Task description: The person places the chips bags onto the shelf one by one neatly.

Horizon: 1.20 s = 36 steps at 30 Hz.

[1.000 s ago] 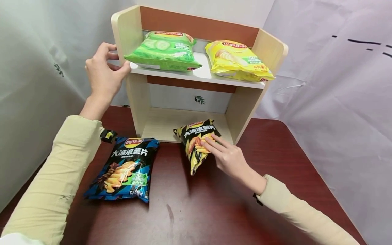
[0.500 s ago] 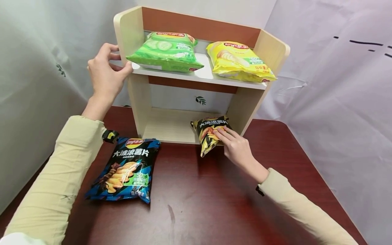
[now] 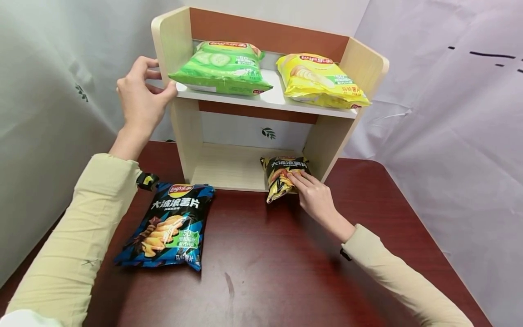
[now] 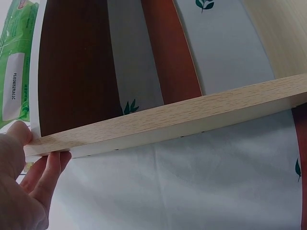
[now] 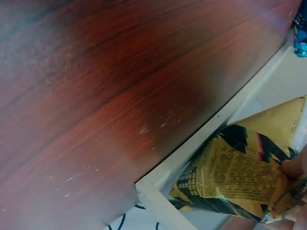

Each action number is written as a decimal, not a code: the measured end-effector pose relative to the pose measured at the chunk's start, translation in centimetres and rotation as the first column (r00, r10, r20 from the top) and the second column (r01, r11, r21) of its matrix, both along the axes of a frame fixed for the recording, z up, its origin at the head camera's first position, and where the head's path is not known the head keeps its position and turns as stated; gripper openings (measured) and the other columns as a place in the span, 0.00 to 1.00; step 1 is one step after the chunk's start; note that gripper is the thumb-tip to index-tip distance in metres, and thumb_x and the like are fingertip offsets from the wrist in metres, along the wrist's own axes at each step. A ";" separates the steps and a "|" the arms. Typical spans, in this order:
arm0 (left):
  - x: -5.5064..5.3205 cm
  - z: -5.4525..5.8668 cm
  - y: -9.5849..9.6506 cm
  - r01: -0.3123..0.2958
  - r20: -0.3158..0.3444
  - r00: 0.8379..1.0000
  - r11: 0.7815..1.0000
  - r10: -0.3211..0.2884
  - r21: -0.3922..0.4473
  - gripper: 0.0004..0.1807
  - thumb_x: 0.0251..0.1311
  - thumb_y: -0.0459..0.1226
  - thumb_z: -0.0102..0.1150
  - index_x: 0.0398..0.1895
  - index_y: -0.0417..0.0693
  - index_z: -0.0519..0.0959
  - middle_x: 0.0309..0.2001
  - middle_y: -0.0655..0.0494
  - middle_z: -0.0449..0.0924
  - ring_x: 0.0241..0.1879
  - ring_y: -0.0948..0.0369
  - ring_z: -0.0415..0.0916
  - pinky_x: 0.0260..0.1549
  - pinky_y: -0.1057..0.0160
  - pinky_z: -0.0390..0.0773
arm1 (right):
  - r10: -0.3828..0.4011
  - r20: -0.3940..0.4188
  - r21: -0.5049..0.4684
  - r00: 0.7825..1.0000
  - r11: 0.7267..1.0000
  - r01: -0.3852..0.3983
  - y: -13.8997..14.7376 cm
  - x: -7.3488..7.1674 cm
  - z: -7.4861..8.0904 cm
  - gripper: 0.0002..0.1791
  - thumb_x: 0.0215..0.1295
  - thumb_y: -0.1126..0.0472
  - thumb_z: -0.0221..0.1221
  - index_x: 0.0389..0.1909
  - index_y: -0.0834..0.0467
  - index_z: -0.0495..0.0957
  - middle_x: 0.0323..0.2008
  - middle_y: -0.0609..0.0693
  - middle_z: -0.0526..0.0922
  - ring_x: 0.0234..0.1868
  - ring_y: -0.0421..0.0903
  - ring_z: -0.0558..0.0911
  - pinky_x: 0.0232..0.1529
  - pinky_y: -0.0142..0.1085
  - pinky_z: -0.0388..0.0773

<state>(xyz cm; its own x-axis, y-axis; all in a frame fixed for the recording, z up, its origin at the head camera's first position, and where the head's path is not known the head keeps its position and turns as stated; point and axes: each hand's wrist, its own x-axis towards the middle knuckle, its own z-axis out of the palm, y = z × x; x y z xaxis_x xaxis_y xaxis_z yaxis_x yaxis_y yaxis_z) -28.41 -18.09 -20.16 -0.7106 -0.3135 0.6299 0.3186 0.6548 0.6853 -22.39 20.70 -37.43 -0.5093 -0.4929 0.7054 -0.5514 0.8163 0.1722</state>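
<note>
My left hand [image 3: 140,97] grips the left side panel of a two-tier wooden shelf [image 3: 185,141]. In the left wrist view its thumb lies on one face of the panel [image 4: 168,115] and the fingers on the other. My right hand [image 3: 318,200] holds a black-and-yellow bag of chips [image 3: 278,175] at the right end of the lower tier, its bottom corner poking past the front edge. The right wrist view shows the printed back of this chip bag [image 5: 235,172], with the thumb on it and the other fingers partly out of frame.
On the upper tier lie a green chip bag [image 3: 224,68] and a yellow chip bag [image 3: 323,81]. A blue-and-black chip bag [image 3: 167,227] lies on the dark red table [image 3: 278,268], left in front of the shelf. Pale curtains [image 3: 441,136] hang around the table.
My right hand has moved the black-and-yellow chip bag rightward and deeper onto the lower tier, up near the right side panel. My left hand keeps its grip on the shelf.
</note>
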 end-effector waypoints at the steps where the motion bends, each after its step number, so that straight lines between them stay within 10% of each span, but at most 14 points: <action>1: 0.0 0.0 0.0 0.001 0.000 1.000 1.000 -0.001 0.001 0.19 0.54 0.47 0.57 0.50 0.57 0.78 0.48 0.51 0.85 0.20 0.88 0.65 0.31 0.81 0.75 | -0.004 0.003 0.002 1.000 1.000 0.004 0.0 0.0 -0.1 0.26 0.50 0.73 0.59 0.52 0.55 0.81 0.49 0.52 0.86 0.50 0.53 0.83 0.37 0.46 0.84; 36: -0.1 0.0 0.0 -0.003 -0.005 1.000 1.000 0.003 -0.006 0.19 0.53 0.46 0.56 0.49 0.57 0.78 0.46 0.51 0.86 0.19 0.88 0.65 0.29 0.82 0.72 | -0.305 0.297 0.264 0.905 0.937 0.229 -0.8 -1.6 -1.2 0.33 0.56 0.69 0.52 0.67 0.58 0.68 0.65 0.57 0.72 0.67 0.58 0.69 0.57 0.57 0.73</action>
